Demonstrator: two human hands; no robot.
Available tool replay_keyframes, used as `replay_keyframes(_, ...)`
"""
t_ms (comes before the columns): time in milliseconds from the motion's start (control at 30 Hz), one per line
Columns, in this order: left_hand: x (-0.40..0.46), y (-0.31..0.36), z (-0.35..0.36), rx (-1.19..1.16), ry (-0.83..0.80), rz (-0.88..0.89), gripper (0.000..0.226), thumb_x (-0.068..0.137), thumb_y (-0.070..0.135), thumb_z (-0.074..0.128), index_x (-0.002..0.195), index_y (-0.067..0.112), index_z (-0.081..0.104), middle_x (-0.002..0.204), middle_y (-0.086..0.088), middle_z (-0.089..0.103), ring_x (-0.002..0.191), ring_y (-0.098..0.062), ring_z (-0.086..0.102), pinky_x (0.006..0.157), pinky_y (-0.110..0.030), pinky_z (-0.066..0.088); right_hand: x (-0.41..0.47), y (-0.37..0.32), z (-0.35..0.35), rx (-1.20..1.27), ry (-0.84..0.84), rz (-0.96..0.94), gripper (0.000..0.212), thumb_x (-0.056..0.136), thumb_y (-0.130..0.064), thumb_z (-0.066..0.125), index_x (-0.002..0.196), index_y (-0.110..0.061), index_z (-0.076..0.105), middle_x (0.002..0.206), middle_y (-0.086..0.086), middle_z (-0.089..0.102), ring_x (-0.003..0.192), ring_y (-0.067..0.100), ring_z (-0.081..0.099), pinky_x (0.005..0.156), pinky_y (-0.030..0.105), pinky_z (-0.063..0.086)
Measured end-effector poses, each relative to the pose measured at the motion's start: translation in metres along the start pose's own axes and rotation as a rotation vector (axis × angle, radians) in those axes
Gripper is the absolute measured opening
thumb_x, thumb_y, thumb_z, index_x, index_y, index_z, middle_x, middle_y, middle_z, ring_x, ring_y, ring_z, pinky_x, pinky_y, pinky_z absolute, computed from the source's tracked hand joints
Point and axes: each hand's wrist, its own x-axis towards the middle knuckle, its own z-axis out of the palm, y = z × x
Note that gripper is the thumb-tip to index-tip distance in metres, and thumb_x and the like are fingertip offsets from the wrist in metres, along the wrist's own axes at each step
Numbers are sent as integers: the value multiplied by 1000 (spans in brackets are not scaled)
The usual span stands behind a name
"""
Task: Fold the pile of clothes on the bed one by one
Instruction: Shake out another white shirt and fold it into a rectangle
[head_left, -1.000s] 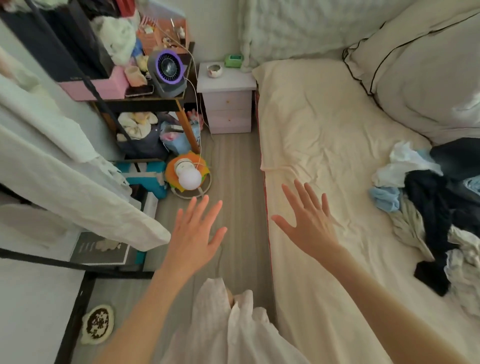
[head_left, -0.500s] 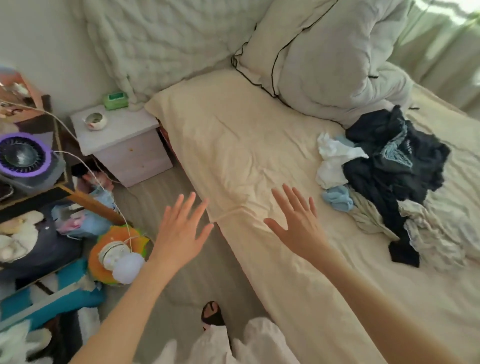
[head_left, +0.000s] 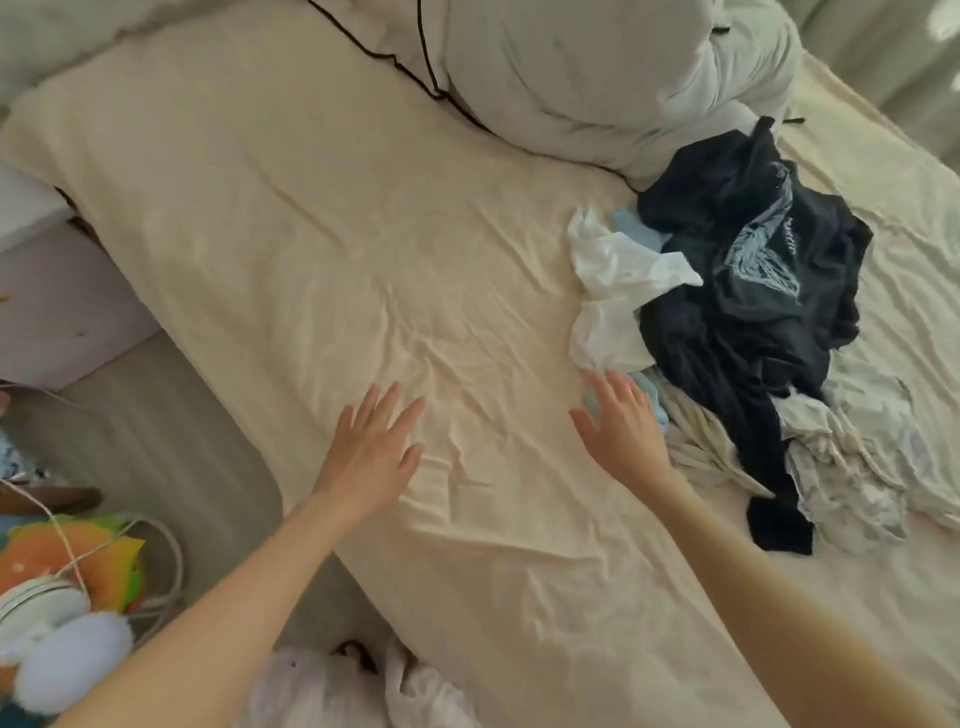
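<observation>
Pile of clothes (head_left: 753, 332) lies unfolded on the bed (head_left: 322, 234), at about 2 o'clock from frame centre. Uppermost item: black T-shirt with pale printed graphic (head_left: 763, 260). White garment (head_left: 618, 275) crumpled on the pile's 9 o'clock edge. Light blue piece (head_left: 652, 397) at the pile's 7 o'clock corner. Pale patterned fabric (head_left: 852, 467) spread under the dark items toward 5 o'clock; a black strip (head_left: 779, 525) trails over it to 6 o'clock.

Right hand (head_left: 623, 434): fingers straight and spread, palm down, nothing held. Fingertips reach the pile's lower left edge, over the light blue piece; contact cannot be confirmed.

Left hand (head_left: 371, 452): fingers straight and spread, palm down over bare cream sheet at 9 o'clock of the right hand, well apart from the pile, nothing held. Whether it touches the sheet cannot be told.

Grey-white pillow with black piping (head_left: 597, 67) at 12 o'clock of the pile, just beside it. Pale nightstand (head_left: 47, 291) at 9 o'clock, off the bed edge. Orange toy and white cable (head_left: 78, 566) on the floor at 8 o'clock.
</observation>
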Motion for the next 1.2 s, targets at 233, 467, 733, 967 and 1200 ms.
replay_keyframes(233,116,-20,76,85,-141,-15,58,97,33,37,150,27,13,159,-1,-9,146,-21,-9,116,-45,4,138,44,53,-203,-71,86,75,96,-47,45,151,-11,8,159,11,8,146,29,5,118,44,10)
replay_keyframes(467,146,-43,125,108,-319,-104,68,95,49,37,150,34,-2,157,0,-17,146,-19,-10,116,-43,4,174,81,100,-221,158,1,37,98,-12,41,132,0,47,138,22,47,125,36,45,93,46,39)
replay_keyframes(733,157,-35,106,33,-449,-140,64,97,42,38,150,32,3,158,-1,-14,146,-20,-7,115,-43,6,120,28,91,421,346,99,31,97,-11,50,70,-12,37,62,1,37,57,18,34,53,28,17)
replay_keyframes(967,124,30,25,-1255,-377,-500,39,96,40,47,125,17,55,121,-5,64,105,-12,59,85,-22,45,41,-42,53,559,371,-126,32,88,0,61,64,-11,43,61,-19,28,64,4,28,51,22,23)
replay_keyframes(1200,59,53,-64,-1406,-173,-512,15,91,14,58,95,3,67,83,-10,65,66,-14,63,56,-20,51,-21,-109,-2,660,162,-414,22,88,-7,61,69,4,60,68,10,59,63,26,52,56,39,44)
